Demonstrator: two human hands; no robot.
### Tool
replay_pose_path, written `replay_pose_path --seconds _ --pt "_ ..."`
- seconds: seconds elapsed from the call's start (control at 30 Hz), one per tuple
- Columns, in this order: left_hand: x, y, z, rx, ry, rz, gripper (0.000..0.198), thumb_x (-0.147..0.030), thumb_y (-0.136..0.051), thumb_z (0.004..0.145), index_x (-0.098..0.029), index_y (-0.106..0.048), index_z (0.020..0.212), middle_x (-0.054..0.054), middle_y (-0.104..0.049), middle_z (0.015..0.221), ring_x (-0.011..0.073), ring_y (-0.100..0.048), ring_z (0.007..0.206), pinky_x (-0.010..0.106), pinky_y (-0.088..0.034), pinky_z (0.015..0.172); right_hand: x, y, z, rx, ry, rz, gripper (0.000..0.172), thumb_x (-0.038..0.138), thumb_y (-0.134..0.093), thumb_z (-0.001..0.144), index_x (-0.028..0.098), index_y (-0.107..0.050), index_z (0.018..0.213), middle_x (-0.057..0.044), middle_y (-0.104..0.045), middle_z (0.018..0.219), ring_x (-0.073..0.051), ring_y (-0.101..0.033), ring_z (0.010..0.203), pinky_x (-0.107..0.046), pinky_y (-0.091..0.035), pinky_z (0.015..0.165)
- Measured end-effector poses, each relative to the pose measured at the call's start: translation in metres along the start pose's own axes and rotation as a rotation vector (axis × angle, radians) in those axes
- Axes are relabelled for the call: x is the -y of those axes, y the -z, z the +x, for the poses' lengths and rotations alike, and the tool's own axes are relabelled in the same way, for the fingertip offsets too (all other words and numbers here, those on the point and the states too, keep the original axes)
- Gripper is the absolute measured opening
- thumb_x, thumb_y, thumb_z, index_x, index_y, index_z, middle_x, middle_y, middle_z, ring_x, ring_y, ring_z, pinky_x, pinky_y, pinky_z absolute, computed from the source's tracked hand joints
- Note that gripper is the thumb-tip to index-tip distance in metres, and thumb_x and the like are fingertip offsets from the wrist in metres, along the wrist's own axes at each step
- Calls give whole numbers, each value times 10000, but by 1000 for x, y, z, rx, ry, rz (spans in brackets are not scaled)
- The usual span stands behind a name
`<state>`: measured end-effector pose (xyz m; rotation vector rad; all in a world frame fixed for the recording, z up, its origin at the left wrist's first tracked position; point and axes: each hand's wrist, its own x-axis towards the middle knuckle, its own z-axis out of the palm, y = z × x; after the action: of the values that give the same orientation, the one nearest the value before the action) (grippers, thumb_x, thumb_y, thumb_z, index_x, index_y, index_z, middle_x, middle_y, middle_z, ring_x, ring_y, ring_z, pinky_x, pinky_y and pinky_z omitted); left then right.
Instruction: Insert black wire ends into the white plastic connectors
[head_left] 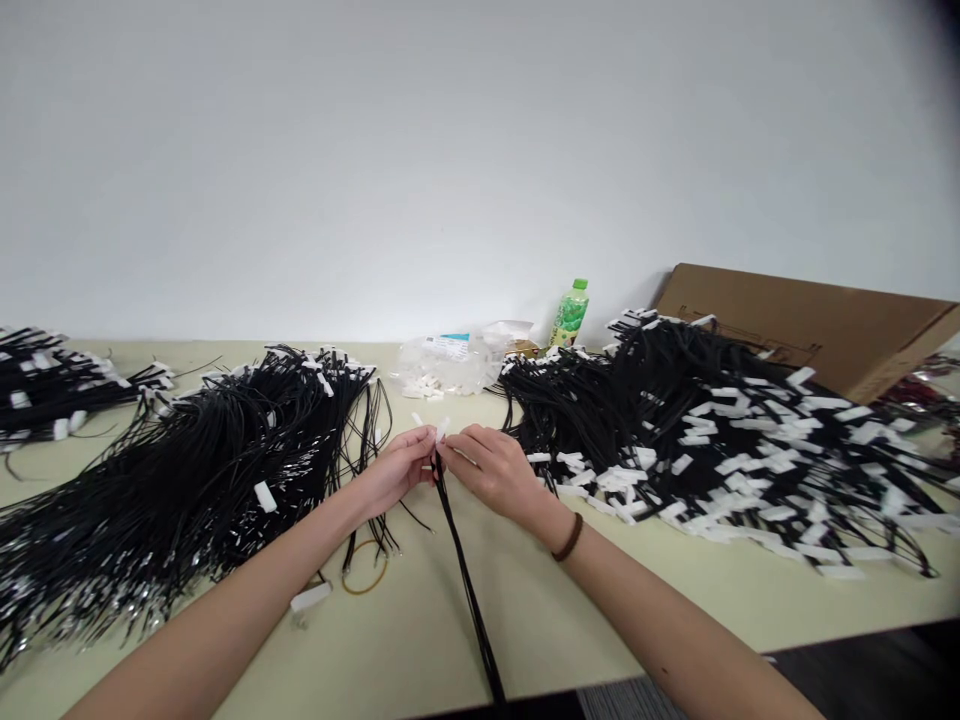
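Near the middle of the table, my left hand [401, 466] and my right hand [491, 470] meet at the top end of a black cable [460, 545] made of several thin strands. A small white connector [442, 428] shows between the fingertips of both hands. My left thumb and fingers pinch the cable end from the left, and my right fingers close on it from the other side. From there the strands run down toward me and past the table's front edge. Which part each fingertip presses is too small to tell.
A pile of black cables [225, 470] with silvery ends lies left; another black cable pile [600, 400] with white connectors lies right. Behind are a clear plastic bag [450, 360] and a green-capped bottle [570, 315]. A cardboard box [795, 320] stands back right. A yellowish ring [367, 590] lies near my left forearm.
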<state>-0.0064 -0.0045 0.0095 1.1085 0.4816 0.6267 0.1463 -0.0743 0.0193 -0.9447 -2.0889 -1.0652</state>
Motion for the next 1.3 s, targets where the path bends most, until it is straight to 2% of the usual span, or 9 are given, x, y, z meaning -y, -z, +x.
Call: replay_pose_path --seconds 0.43,0.73,0.93,1.03,1.13,1.23,1.3 --pt "2 -7 -3 -29 -71 45 288 -403 -642 715 -158 -508 650 -25 -502 589 94 -462 558 226 -382 562 -2 1 0 1 39 -37 85 127 -485 852 128 -569 865 -38 -589 806 -115 -495 781 -252 -378 630" --pt "4 -8 -2 -65 -50 -67 271 -353 -689 682 -155 -508 648 -34 -483 601 81 -443 576 219 -389 603 2 -8 -4 5 -87 64 125 185 -471 864 139 -579 907 -45 -586 810 -114 -490 776 -243 -411 659" --pt "4 -8 -2 -43 -46 -114 246 -329 -692 686 -141 -537 658 -24 -505 621 79 -469 593 210 -397 607 1 -6 -2 34 -97 112 118 176 -469 857 146 -584 851 -44 -595 810 -114 -504 781 -239 -441 699" --pt "6 -7 -1 -69 -39 -148 218 -302 -705 677 -137 -563 683 -14 -535 636 82 -490 606 208 -406 612 2 -5 -2 25 -119 223 139 171 -448 863 157 -586 874 -51 -612 846 -114 -540 826 -238 -462 727" --pt "7 -5 2 -92 -64 -195 212 -285 -720 660 -129 -587 715 4 -571 659 91 -517 618 220 -425 629 4 -1 0 -37 -316 501 180 165 -427 868 173 -588 947 -54 -634 914 -109 -578 877 -238 -489 771" --pt "5 -4 3 -107 -61 -215 210 -293 -705 675 -124 -588 713 24 -593 683 105 -545 631 239 -440 645 2 7 7 -97 -698 854 174 229 -445 872 186 -593 952 -54 -644 947 -112 -608 881 -254 -507 802" --pt "3 -5 3 -144 -44 -208 205 -295 -692 689 -124 -581 711 24 -593 692 102 -552 628 228 -432 620 -4 13 12 -207 -940 1101 161 301 -473 863 183 -566 921 -49 -644 913 -120 -619 861 -288 -517 812"
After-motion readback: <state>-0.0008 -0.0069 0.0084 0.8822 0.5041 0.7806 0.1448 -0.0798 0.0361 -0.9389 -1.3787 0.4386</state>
